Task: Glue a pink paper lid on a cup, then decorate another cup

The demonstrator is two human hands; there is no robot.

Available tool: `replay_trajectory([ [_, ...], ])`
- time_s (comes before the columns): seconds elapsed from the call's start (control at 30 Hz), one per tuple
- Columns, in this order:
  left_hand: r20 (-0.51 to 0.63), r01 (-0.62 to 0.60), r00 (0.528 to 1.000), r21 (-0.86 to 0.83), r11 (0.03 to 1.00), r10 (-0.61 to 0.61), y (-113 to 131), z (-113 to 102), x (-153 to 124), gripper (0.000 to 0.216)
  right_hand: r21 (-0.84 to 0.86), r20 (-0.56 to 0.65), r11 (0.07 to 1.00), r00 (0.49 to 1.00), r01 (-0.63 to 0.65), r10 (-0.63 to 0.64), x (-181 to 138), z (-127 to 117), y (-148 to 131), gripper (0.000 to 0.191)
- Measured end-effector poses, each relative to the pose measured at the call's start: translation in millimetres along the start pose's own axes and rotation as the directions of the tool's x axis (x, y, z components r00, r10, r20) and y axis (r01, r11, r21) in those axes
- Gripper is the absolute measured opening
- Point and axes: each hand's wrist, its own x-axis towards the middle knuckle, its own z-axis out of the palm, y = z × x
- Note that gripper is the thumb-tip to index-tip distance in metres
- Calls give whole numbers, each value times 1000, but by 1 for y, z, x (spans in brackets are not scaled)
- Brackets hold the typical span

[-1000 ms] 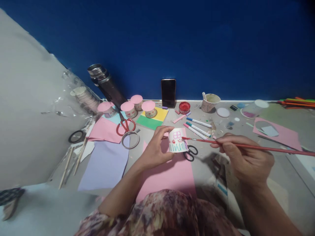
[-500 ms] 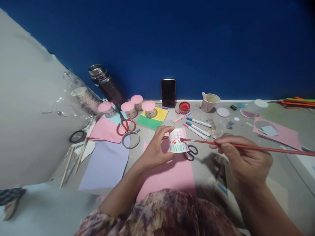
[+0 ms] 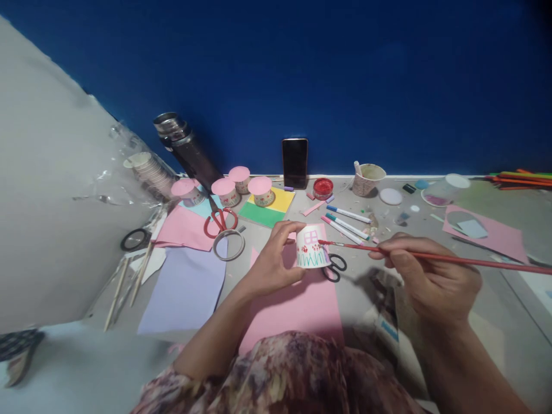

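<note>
My left hand grips a white paper cup turned upside down, its fingers over the base and thumb at the rim. A pink window, red flowers and green grass are drawn on the cup. In my right hand is a long red paintbrush, held near its front like a pen. Its red tip is at the cup's side, near the window; whether it touches I cannot tell. Under the cup lie a pink sheet and dark-handled scissors. A pot of red paint stands farther back.
Several decorated cups with pink tops stand at the back left, near red-handled scissors, a tape roll and a dark flask. A phone leans on the blue wall. Markers and a patterned cup lie right of centre.
The brush tip has shifted very slightly up and right at the cup, and my right hand has moved a little right. My left hand holds the cup in nearly the same place.
</note>
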Motion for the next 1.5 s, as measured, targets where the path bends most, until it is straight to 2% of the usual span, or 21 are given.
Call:
replay_trajectory([
  [0.3,8,-13,1000,-2,1000,13,0,1,1,75,-5,94,999,994,51,-50,3,-1,0,13],
  [0.53,0,10,1000,-7,1000,-10,1,0,0,75,-7,-41,1000,999,-4,3,1,0,0,11],
  [0.6,0,10,1000,-4,1000,-10,1,0,0,75,-5,-32,1000,999,-9,9,1,0,0,11],
  [0.77,-3,2,1000,-17,1000,-3,0,1,0,75,-9,83,1000,996,18,-17,2,-1,1,12],
  [0.97,5,16,1000,-41,999,-15,0,-1,0,74,-24,-18,1000,1000,-3,3,1,-2,1,10],
  [1.2,-4,17,1000,-44,999,-17,-1,0,-1,75,-24,46,1000,999,9,-8,2,-1,0,10],
  [1.4,-11,20,1000,-45,999,-20,-2,-1,0,75,-31,-14,999,1000,11,-11,3,-4,0,11],
  [1.5,-7,26,1000,-54,998,-26,-2,-1,0,75,-30,26,999,999,22,-21,2,-3,0,12],
])
